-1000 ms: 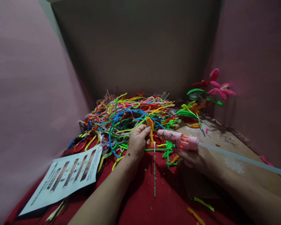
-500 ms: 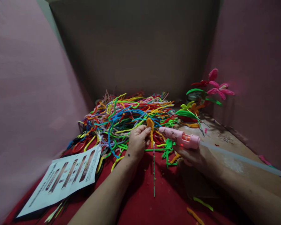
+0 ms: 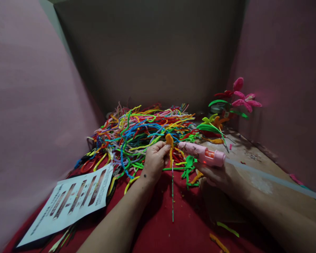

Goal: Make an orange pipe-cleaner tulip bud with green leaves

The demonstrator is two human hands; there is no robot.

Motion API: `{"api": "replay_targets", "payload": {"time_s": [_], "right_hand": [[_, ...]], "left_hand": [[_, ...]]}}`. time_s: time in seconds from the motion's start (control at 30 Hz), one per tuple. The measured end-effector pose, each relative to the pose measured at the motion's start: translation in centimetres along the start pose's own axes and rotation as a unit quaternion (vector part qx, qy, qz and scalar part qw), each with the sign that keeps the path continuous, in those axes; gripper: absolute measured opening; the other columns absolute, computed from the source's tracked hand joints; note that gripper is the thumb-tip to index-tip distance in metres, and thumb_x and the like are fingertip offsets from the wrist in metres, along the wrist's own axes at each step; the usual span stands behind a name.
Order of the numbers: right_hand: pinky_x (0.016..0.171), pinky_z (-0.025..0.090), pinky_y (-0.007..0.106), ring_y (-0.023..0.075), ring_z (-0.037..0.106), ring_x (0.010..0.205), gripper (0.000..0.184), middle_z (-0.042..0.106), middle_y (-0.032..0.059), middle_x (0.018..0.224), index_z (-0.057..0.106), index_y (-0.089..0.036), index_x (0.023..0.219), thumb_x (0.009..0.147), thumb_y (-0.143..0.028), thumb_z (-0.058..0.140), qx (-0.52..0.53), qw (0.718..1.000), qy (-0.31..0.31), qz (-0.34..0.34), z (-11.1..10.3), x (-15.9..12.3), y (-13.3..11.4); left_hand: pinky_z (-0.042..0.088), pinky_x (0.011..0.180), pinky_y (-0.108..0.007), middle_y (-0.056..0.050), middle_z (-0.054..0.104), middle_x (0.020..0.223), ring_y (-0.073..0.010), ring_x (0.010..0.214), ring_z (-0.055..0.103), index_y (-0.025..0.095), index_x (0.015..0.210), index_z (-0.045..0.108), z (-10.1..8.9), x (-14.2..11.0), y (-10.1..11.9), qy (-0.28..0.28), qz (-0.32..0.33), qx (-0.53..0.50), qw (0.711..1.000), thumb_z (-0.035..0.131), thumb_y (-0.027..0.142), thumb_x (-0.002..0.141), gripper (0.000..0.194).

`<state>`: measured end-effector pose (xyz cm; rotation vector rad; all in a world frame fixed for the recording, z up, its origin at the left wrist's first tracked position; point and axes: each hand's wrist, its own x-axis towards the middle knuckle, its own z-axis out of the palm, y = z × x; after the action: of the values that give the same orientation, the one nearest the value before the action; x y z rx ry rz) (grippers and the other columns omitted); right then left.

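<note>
Between thumb and fingers, my left hand (image 3: pixel 156 158) pinches an orange pipe-cleaner petal (image 3: pixel 170 142). Below it hangs a thin stem (image 3: pixel 173 196), pointing down over the red cloth. My right hand (image 3: pixel 221 175) is wrapped round a pink glue gun (image 3: pixel 202 154), whose orange window and small red light show. The gun's nozzle points left, close to the petal; whether it touches cannot be made out. Just under the gun lie bent green pipe cleaners (image 3: pixel 190 167).
A big tangled heap of coloured pipe cleaners (image 3: pixel 147 123) fills the back. At left lies a printed sheet (image 3: pixel 68 203), with red-handled scissors (image 3: pixel 88 165) behind it. Pink pipe-cleaner flowers (image 3: pixel 247 101) stand at the right, beyond a brown board (image 3: pixel 252 158). Loose scraps dot the red cloth (image 3: pixel 158 232).
Both hands keep their holds on the petal and the glue gun. The view has shifted very slightly; the nozzle stays beside the petal.
</note>
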<state>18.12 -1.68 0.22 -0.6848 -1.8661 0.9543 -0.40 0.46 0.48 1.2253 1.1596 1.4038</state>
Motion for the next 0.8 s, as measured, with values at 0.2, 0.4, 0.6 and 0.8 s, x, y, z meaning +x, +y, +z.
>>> {"api": "replay_targets", "payload": {"time_s": [0.2, 0.4, 0.6, 0.8], "right_hand": [[0.107, 0.033, 0.043, 0.0255, 0.045, 0.123, 0.043, 0.056, -0.0018, 0.126, 0.055, -0.031, 0.121, 0.080, -0.022, 0.048, -0.032, 0.999, 0.020, -0.013, -0.2, 0.1, -0.7], [0.102, 0.040, 0.045, 0.0275, 0.049, 0.119, 0.038, 0.062, 0.0001, 0.116, 0.060, -0.033, 0.115, 0.080, -0.024, 0.048, -0.043, 0.998, 0.034, -0.017, -0.2, 0.3, -1.7], [0.098, 0.045, 0.042, 0.0257, 0.049, 0.120, 0.042, 0.057, 0.0002, 0.124, 0.053, -0.031, 0.123, 0.081, -0.029, 0.049, -0.033, 0.999, 0.039, 0.002, -0.2, 0.2, -1.0], [0.099, 0.043, 0.039, 0.0244, 0.051, 0.117, 0.043, 0.054, 0.0024, 0.129, 0.052, -0.027, 0.125, 0.082, -0.027, 0.051, -0.050, 0.997, 0.052, -0.002, -0.2, 0.0, 0.1]], "left_hand": [[0.019, 0.033, -0.017, 0.007, 0.041, 0.036, -0.0041, 0.030, 0.032, 0.016, 0.058, 0.052, 0.2, -0.3, 0.4, 0.001, 0.008, 0.020, 1.000, 0.059, 0.031, 0.071, 0.022], [0.020, 0.034, -0.018, 0.007, 0.040, 0.037, -0.0040, 0.030, 0.032, 0.016, 0.058, 0.052, 0.2, -0.2, 0.2, -0.004, 0.004, 0.016, 1.000, 0.061, 0.033, 0.070, 0.023], [0.021, 0.034, -0.017, 0.008, 0.039, 0.039, -0.0038, 0.032, 0.031, 0.016, 0.059, 0.051, 0.2, -0.2, 0.0, -0.013, -0.004, 0.015, 1.000, 0.060, 0.034, 0.070, 0.023], [0.021, 0.035, -0.017, 0.008, 0.039, 0.039, -0.0037, 0.032, 0.030, 0.017, 0.058, 0.050, 0.2, -0.2, -0.1, -0.023, -0.012, 0.025, 0.999, 0.058, 0.033, 0.072, 0.023]]}}
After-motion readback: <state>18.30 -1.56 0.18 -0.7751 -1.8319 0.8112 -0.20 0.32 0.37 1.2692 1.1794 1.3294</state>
